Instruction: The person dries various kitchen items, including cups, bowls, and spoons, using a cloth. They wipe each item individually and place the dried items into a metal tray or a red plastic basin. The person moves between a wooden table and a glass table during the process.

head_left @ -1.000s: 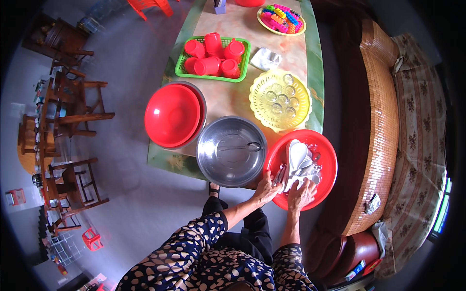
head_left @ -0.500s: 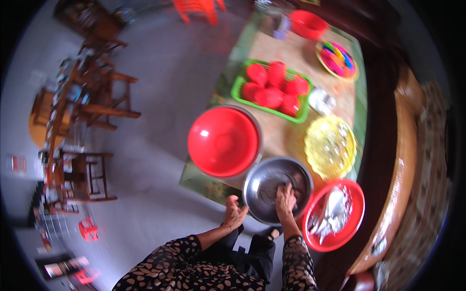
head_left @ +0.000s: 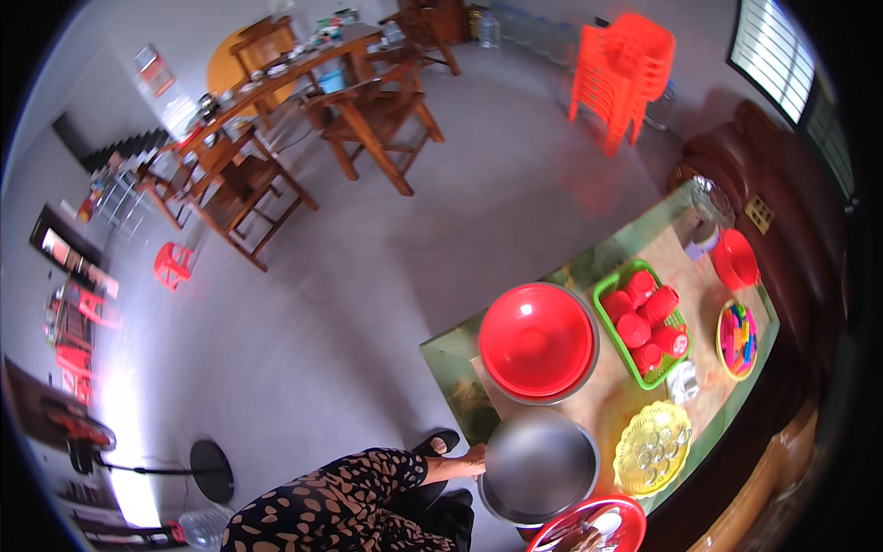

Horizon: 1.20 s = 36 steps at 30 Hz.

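My left hand (head_left: 474, 461) is closed on the left rim of a grey metal basin (head_left: 541, 465) at the near end of the table. The inside of this basin is blurred; I see nothing distinct in it. No part of my right hand shows. Just nearer than the metal basin is a red basin (head_left: 635, 517) with spoons (head_left: 604, 524) and other utensils, cut off by the lower edge. Beyond the metal basin, a large red bowl (head_left: 535, 339) rests in another grey basin on the table.
A green basket (head_left: 602, 299) of red cups, a scalloped yellow dish (head_left: 625, 460) with clear glasses, a round basket (head_left: 739, 340) of colourful pieces and a red bucket (head_left: 735, 258) stand on the table (head_left: 446, 368). Wooden chairs (head_left: 382, 120) and stacked red chairs (head_left: 625, 78) are farther off.
The view has swung to the left, so the table now lies at the lower right. My right hand, earlier inside the metal basin, has gone from view. My left hand's fingers have closed at the rim.
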Each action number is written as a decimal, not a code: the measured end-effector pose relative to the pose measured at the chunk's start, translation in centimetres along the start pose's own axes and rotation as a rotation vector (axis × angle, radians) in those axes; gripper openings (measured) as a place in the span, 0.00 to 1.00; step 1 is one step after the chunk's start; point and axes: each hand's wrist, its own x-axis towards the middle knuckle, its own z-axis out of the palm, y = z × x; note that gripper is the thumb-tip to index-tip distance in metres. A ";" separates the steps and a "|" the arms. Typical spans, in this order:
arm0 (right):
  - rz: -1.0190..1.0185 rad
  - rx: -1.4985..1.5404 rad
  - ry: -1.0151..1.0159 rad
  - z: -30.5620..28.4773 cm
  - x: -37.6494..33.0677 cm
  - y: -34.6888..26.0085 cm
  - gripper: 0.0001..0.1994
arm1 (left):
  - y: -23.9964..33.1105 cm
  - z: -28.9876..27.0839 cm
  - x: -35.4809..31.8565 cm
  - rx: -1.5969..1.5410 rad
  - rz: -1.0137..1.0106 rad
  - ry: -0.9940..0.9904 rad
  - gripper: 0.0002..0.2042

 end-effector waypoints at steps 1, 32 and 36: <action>-0.010 -0.026 -0.002 0.1 0.2 -0.1 0.15 | -0.2 -0.2 -1.1 -0.013 0.003 0.001 0.15; -0.412 0.780 -1.607 15.0 -30.2 -75.3 0.12 | -22.8 -43.2 -49.9 -1.874 0.510 0.978 0.19; -0.397 0.854 -1.603 16.7 -37.3 -84.5 0.12 | -28.8 -49.7 -53.8 -1.827 0.546 1.170 0.18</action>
